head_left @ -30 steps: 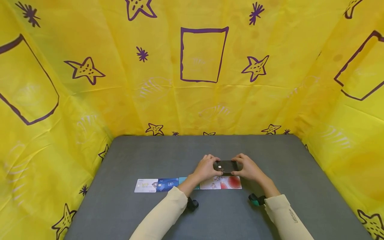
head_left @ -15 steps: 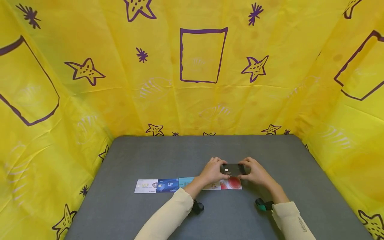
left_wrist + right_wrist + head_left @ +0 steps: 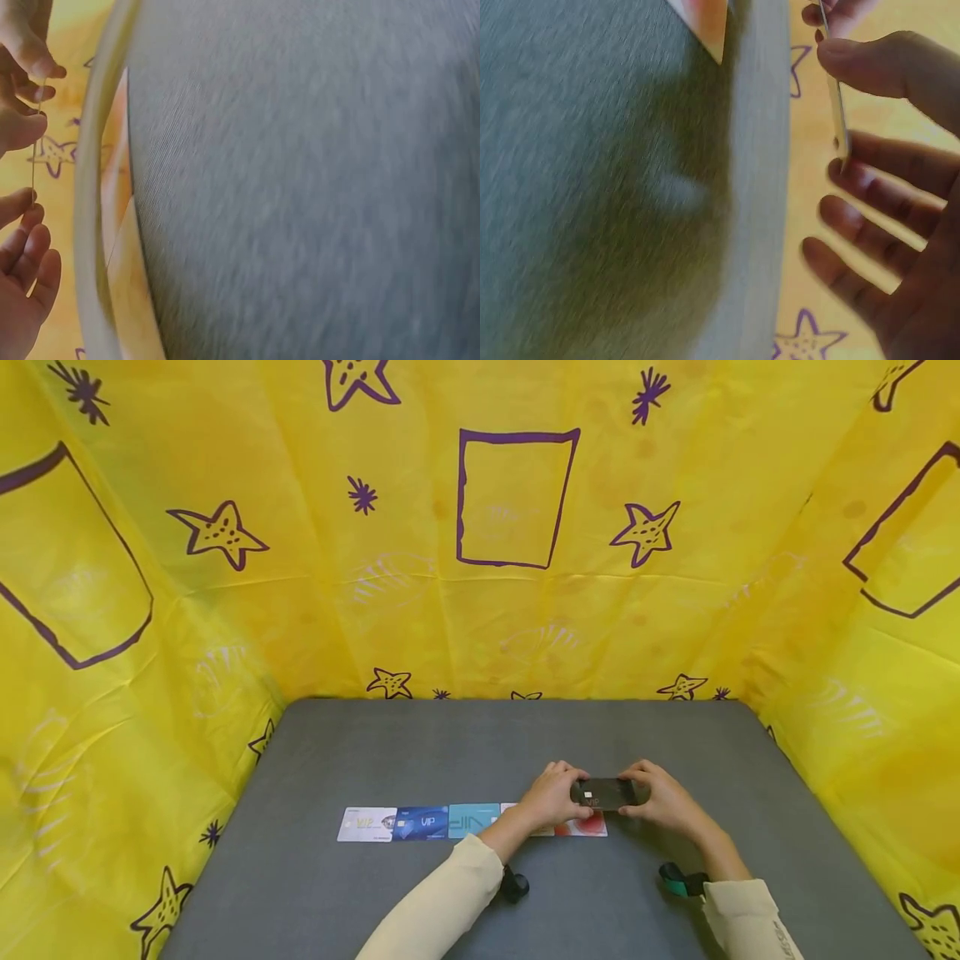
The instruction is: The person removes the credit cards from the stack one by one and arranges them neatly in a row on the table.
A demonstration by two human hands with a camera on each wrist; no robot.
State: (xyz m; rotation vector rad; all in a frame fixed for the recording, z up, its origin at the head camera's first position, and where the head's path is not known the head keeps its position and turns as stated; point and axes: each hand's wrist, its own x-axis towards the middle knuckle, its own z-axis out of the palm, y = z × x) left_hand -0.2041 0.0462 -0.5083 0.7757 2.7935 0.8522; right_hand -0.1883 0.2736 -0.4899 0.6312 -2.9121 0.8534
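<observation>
A dark VIP card (image 3: 606, 794) with a light chip square is held above the table, its face toward the head camera. At its left end, my left hand (image 3: 557, 794) pinches it between thumb and fingers. My right hand (image 3: 666, 800) grips the other end the same way. Seen edge-on in the right wrist view, the card (image 3: 838, 112) is a thin strip between thumb and fingertips. Below the hands a row of cards lies on the table: a white VIP card (image 3: 364, 825), a blue VIP card (image 3: 422, 823), a teal card (image 3: 472, 821) and a red-patterned card (image 3: 588, 825). My left arm partly covers another pale card.
The grey table (image 3: 375, 752) is enclosed at the back and sides by yellow cloth (image 3: 405, 627) printed with stars. Dark straps (image 3: 514, 885) hang at the wrists. Bare table surface surrounds the card row.
Both hands have moved right and slightly nearer with the dark card between them. More of the teal card shows now. The cards in the row stay where they were.
</observation>
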